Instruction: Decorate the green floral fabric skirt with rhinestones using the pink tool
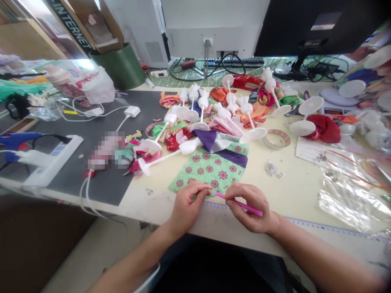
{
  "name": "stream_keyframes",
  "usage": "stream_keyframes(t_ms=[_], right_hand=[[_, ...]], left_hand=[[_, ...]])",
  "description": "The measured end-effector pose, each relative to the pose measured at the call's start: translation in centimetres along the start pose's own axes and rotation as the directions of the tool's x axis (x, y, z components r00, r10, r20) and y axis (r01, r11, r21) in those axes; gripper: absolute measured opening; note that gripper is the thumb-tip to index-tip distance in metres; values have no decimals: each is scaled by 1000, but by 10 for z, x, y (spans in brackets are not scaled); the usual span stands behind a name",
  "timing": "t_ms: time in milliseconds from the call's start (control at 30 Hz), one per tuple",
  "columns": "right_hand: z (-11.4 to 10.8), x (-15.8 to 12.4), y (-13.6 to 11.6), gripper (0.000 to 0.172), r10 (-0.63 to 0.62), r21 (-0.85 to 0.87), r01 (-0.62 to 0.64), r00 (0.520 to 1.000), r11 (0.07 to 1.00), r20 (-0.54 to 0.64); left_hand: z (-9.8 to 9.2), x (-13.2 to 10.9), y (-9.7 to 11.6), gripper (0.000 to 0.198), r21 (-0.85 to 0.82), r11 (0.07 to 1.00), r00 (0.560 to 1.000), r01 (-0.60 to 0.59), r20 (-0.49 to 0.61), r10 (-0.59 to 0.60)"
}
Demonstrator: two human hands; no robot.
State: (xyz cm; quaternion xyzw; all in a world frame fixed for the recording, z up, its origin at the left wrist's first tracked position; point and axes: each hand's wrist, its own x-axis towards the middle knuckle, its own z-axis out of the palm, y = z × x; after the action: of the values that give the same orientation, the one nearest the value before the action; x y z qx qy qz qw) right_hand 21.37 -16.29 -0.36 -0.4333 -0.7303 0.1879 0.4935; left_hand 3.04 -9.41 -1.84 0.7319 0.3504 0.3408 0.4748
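Pink and slim, the stick (241, 206) is pinched between both hands, which stand close together. The left hand (187, 205) holds its tip just at the edge of a green floral cloth (207, 173), while the right hand (252, 207) is clamped around its middle. Beyond the cloth, white plastic stands (159, 140) lie among bright fabric scraps (220, 95) on the cream table (293, 191), near a roll of clear tape (276, 139).
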Motion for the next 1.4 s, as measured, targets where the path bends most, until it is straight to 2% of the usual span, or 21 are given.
stream_keyframes(t_ms=[567,1133,1233,1300,1400], right_hand=[[-1,-1,0,19,-5,1,5,1000,1000,-13],[0,0,-1,18,-6,-20,6,1000,1000,-15],[-1,-2,0,21,-11,0,11,999,1000,-43],[-2,-3,1,22,-8,18,9,996,1000,-84],[-4,-2,0,20,21,13,-19,988,1000,-151]], left_hand=[[-1,0,-2,16,13,999,999,30,-24,-30],[2,0,-3,14,46,998,999,-37,-20,38],[2,-1,-3,12,122,988,993,-97,-47,104],[2,-2,-4,11,246,948,975,-200,-45,217],[3,-3,-6,18,482,795,925,-369,106,365]])
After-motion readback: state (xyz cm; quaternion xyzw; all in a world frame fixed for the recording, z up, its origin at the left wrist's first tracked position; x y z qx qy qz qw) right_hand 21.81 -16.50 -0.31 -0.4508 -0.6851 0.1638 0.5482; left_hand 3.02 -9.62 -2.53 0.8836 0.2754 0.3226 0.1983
